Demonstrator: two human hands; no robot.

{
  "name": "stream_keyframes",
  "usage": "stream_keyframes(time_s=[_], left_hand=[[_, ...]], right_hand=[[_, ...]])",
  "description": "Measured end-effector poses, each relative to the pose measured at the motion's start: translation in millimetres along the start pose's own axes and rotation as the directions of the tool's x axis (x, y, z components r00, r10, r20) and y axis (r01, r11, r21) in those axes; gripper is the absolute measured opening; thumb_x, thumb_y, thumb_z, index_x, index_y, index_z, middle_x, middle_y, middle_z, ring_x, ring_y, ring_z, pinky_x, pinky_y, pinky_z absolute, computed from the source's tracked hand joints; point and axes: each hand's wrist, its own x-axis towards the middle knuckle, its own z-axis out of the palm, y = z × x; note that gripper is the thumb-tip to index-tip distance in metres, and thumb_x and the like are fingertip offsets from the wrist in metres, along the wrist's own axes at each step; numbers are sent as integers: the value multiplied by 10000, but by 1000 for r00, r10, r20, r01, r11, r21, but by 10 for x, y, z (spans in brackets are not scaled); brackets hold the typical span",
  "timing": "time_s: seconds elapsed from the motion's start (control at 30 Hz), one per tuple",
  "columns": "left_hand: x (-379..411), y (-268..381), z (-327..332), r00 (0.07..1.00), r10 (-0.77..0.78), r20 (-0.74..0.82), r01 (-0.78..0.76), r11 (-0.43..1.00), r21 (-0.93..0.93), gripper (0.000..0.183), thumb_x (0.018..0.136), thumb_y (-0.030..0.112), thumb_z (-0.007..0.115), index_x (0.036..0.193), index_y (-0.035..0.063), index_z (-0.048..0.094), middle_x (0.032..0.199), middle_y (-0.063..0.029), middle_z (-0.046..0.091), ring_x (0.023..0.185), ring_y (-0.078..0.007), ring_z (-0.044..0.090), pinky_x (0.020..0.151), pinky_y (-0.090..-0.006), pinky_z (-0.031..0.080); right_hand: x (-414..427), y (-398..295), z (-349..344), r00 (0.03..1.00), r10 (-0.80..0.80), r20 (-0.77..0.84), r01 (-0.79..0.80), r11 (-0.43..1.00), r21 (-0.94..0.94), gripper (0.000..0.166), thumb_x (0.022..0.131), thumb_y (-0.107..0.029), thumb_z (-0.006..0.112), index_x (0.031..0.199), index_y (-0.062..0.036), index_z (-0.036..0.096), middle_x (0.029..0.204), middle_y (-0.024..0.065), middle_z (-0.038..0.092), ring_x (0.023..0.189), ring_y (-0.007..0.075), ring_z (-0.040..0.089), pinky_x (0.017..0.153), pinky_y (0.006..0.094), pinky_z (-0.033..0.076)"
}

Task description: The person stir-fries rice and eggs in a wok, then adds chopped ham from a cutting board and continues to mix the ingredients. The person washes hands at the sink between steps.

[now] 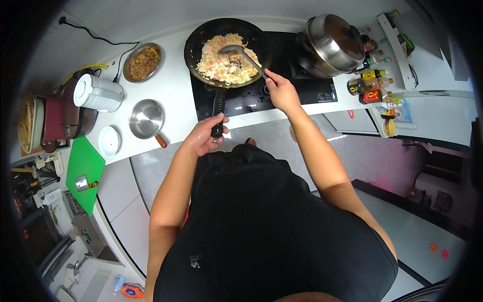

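A black wok (247, 28) sits on the left part of a black glass cooktop (237, 105). Inside it lies a loose, pale yellow mix that looks like fried rice with egg (215, 62), with pink bits and a dark patch near the middle. My left hand (205, 136) is wrapped around the end of the wok's black handle (219, 102), which points toward me. With my right hand (282, 91) I grip the handle of a dark spatula or ladle (232, 49). Its head rests on the food, tilted, so its exact shape is hard to tell.
A lidded steel pot (328, 45) stands right of the wok, beside several sauce bottles (371, 85). On the left counter are a metal dish of cooked food (143, 62), a small steel saucepan (146, 119), a white bowl (109, 141), a white pitcher (98, 92) and a green cutting board (85, 166).
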Motion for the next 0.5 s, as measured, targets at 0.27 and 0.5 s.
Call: stream_keyframes(time_s=[0.27, 0.5], left_hand=[[44, -81, -59, 998, 28, 64, -26, 999, -38, 387, 1042, 476, 632, 1194, 120, 634, 853, -2, 647, 595, -100, 574, 416, -202, 340], [27, -68, -55, 998, 23, 56, -23, 1000, 5, 394, 1038, 494, 635, 1191, 130, 638, 859, 4, 661, 605, -86, 570, 440, -203, 327]], right_hand=[[-354, 212, 332, 987, 107, 119, -132, 966, 224, 417, 1053, -295, 599, 1451, -177, 634, 999, 124, 746, 852, 253, 701, 784, 349, 553], [227, -231, 9, 955, 285, 86, -287, 806, 518, 436, 1099, -264, 510, 1532, -214, 542, 649, -49, 482, 429, 70, 354, 383, 254, 303]])
